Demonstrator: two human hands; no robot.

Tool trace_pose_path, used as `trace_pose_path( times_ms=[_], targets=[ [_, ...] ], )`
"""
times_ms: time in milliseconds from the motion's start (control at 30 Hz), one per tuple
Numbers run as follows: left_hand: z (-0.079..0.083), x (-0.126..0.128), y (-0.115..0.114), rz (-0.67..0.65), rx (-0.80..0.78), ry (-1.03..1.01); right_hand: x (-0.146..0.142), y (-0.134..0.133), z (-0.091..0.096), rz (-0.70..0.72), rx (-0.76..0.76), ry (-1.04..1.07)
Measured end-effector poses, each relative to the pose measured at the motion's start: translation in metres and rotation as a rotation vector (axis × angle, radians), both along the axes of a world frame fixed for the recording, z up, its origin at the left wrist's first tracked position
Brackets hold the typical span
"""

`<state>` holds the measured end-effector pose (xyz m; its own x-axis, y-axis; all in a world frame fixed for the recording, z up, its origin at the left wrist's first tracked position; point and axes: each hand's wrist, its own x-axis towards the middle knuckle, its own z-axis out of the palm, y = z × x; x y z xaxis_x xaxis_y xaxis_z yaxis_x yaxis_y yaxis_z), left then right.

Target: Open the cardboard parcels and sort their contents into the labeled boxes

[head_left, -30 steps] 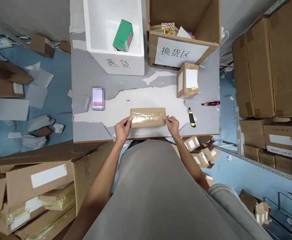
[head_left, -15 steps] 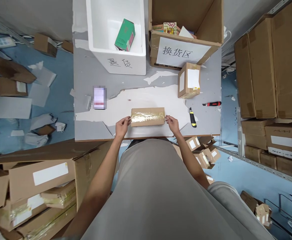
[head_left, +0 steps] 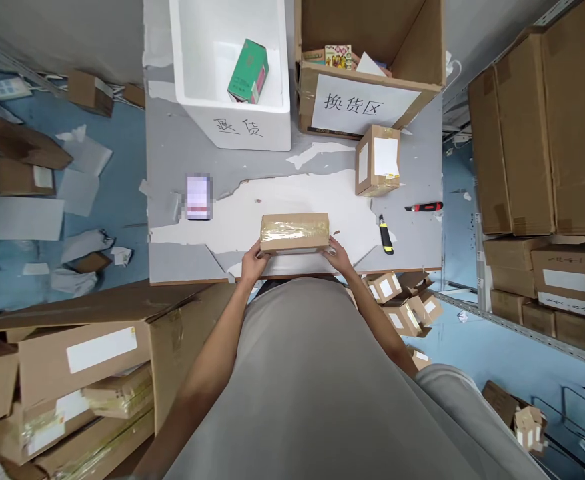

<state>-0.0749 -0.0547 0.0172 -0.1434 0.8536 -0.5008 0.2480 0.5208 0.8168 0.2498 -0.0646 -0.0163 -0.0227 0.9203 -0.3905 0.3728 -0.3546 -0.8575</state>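
I have both arms reaching forward, bare forearms angled inward. My left hand (head_left: 253, 263) cups the taped box's (head_left: 295, 233) near-left corner, my right hand (head_left: 337, 255) its near-right corner, fingers curled against it.

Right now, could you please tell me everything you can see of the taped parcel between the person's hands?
The taped parcel is a long, flat, brown cardboard box, closed, with shiny clear tape running lengthwise across its top. It lies flat near the front edge of the table, on a white worn patch, its long side facing the person. The left hand grips its near-left corner and the right hand its near-right corner. Nothing else touches it.
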Motion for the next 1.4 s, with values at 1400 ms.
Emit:
trace_pose_path(
  times_ms=[1400],
  targets=[
    [0.129, 0.099, -0.019, -0.817, 0.366, 0.07, 0.054, -0.016, -0.007, -0.498, -0.21, 0.027]
  ],
)
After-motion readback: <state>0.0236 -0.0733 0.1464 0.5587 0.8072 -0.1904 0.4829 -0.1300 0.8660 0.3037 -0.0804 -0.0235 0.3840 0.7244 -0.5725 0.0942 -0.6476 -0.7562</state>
